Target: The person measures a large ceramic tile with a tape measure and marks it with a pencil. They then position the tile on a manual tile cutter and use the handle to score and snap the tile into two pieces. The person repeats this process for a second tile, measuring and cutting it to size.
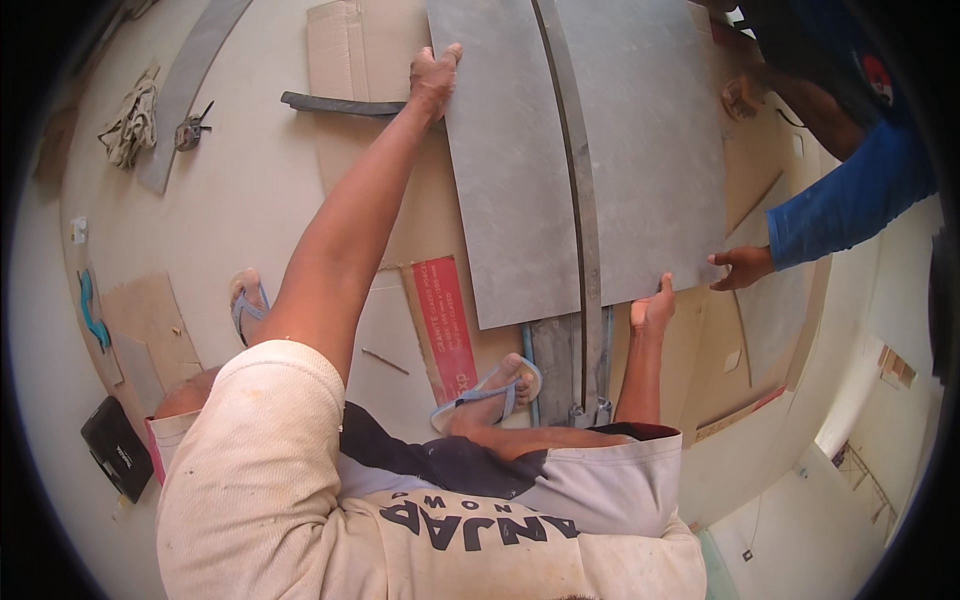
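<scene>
A large grey tile [650,150] lies across a tile cutter, whose long metal rail [578,170] runs down over it; I cannot tell whether the tile is split there. My left hand [435,78] grips its upper left edge, arm stretched out. My right hand [652,305] holds the bottom edge right of the rail, fingertips against the tile. At the right, another person's hand [738,266], in a blue sleeve [840,190], reaches to the tile's lower right corner.
Cardboard [340,170] and a red-printed carton piece [435,320] lie under and beside the tile. My sandalled feet [490,395] are below it. A dark strip [340,104], grey offcut [190,110], cloth bundle [130,125], tape measure [188,133], teal tool [92,310] and black case [115,450] lie leftward.
</scene>
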A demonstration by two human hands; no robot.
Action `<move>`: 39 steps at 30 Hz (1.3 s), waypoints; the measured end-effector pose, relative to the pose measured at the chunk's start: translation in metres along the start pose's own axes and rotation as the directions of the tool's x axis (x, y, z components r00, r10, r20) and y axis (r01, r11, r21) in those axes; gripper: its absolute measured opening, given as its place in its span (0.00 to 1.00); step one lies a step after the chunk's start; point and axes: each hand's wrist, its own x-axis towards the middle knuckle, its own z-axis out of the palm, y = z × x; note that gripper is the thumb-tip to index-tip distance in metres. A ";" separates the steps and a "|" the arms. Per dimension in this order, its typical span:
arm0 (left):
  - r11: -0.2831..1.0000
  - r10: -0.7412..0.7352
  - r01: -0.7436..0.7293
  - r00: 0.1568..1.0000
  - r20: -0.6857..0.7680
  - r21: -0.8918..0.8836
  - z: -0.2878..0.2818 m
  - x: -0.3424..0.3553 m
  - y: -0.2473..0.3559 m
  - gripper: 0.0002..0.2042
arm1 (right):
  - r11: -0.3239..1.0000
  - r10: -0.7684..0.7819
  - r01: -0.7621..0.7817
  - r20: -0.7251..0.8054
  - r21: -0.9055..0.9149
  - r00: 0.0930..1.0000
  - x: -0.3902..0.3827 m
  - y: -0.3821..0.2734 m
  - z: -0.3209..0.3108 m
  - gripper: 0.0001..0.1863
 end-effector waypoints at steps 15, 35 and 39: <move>0.977 -0.028 0.049 0.994 0.105 -0.207 -0.004 -0.002 0.015 0.15 | 1.000 -0.030 0.030 0.036 0.003 0.999 0.001 0.002 0.001 0.25; 0.909 -0.067 0.139 0.979 0.192 -0.394 -0.007 -0.006 0.016 0.12 | 1.000 -0.010 0.010 -0.017 0.013 1.000 0.007 0.006 -0.010 0.25; 0.889 -0.062 0.142 0.979 0.192 -0.436 -0.005 -0.009 0.015 0.11 | 1.000 0.006 -0.006 -0.017 0.011 1.000 0.004 0.004 -0.011 0.26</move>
